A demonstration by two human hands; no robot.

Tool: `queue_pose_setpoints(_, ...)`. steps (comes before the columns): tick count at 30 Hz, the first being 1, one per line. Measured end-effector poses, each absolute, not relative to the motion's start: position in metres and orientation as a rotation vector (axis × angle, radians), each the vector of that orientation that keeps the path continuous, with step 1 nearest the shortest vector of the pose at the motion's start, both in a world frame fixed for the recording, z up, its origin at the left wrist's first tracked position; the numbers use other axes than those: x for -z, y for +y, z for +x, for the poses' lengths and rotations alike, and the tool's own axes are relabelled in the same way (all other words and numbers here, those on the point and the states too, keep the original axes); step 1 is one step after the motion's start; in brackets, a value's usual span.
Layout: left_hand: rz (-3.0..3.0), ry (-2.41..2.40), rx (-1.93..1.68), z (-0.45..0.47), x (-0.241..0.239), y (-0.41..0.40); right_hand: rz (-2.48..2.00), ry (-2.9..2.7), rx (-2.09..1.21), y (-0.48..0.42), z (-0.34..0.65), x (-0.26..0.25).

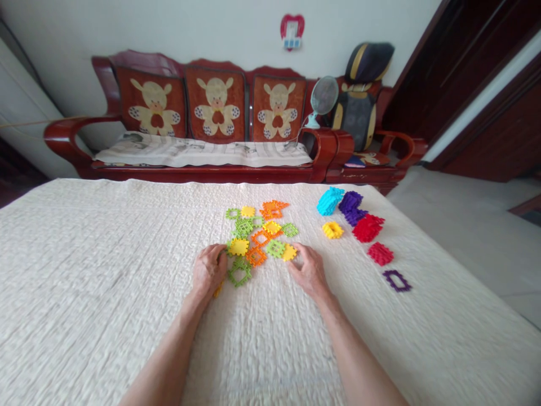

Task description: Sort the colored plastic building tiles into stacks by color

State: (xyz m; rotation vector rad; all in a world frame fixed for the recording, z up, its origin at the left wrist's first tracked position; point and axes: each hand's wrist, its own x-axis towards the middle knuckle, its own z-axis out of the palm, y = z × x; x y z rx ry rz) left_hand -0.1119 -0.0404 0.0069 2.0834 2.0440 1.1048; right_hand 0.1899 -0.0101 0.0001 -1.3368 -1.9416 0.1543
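Observation:
A loose pile of toothed plastic building tiles, green, yellow and orange, lies mid-table. My left hand (210,268) is at its left edge, fingers curled against a yellow tile (239,246) with green beneath; what they pinch is hidden. A green frame tile (239,273) lies close by, and an orange-yellow tile (218,290) shows partly from under that hand. On the right side, my right hand (310,270) has thumb and forefinger apart beside another yellow tile (289,252), which overlaps a green tile (276,248). Orange tiles (256,256) lie between the hands.
To the right stand stacks of tiles: light blue (330,201), purple (350,206), red (368,228), a smaller red one (381,254) and yellow (333,229). A single purple frame tile (397,281) lies nearer the table's right edge. A wooden sofa (203,173) stands behind the cloth-covered table (105,282).

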Motion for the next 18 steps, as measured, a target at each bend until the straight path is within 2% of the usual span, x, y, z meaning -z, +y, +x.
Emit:
queue_pose_setpoints(6,2.124,2.056,-1.072,-0.114,-0.005,-0.039,-1.395,-1.774,-0.150,-0.006,0.194,0.004)
queue_pose_setpoints(18,2.176,2.099,-1.000,-0.118,-0.003,-0.036,-1.453,-1.798,-0.114,-0.003,0.192,0.011)
